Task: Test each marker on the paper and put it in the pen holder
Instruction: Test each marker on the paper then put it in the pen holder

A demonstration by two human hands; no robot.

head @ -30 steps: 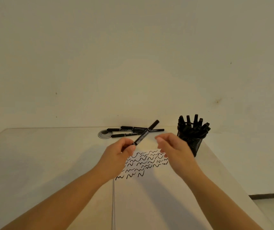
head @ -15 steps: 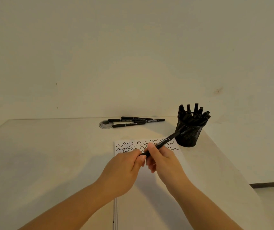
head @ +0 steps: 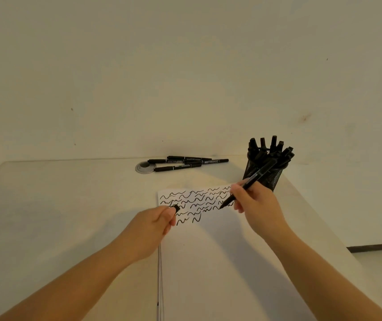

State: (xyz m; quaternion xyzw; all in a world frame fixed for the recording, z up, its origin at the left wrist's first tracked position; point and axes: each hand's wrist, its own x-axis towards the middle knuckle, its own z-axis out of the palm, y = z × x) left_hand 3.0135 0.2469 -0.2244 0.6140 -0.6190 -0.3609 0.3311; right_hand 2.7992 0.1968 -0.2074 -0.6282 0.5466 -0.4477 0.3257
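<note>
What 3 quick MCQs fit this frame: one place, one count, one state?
1. Where is the pen holder?
A. right of the paper's far edge
B. left of the loose markers
C. on the floor

2. How many loose markers lie by the wall?
A. one
B. about four
C. ten or more

3. What is the marker in the right hand doing?
A. capped, lying flat
B. uncapped, tip at the paper
C. dropping into the holder

Key: 1 A, it stands beside the sheet's far right corner. 2 B, a small overlapping bunch near the round disc. 3 B, the left hand pinches the cap while the tip meets the squiggles.
</note>
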